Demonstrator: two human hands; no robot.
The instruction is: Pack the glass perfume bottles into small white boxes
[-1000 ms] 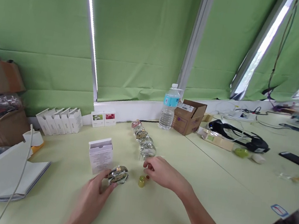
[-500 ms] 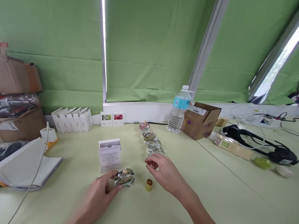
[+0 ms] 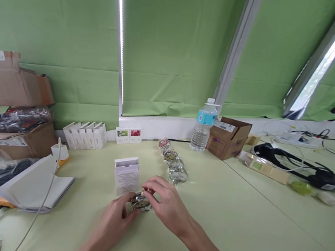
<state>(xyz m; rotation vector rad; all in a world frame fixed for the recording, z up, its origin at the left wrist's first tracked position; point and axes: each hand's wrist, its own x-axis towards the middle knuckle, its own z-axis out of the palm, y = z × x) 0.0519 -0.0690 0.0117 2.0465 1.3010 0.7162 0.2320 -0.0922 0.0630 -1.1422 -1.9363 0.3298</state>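
Observation:
A small rounded glass bottle [image 3: 141, 203] stands on the pale green table, gripped at its left side by the thumb and fingers of my left hand [image 3: 118, 214]. My right hand [image 3: 164, 202] is over the bottle's top, thumb and fingertips pinched at its neck. Something gold shows between those fingertips, mostly hidden. Right behind the bottle stands a white box [image 3: 127, 178], its top open. Farther back, a row of similar glass bottles [image 3: 177, 171] runs away toward the wall, the farthest one pink.
Several white boxes [image 3: 85, 135] and two picture cards [image 3: 128, 135] stand by the wall. A water bottle [image 3: 203, 128] and an open cardboard box [image 3: 227, 140] are behind right. Papers [image 3: 39, 186] with a cable lie left; a black headset [image 3: 299, 167] lies right.
My right hand has moved left and down from beside the bottle row to the top of the held bottle. The gold cap that stood on the table no longer shows there.

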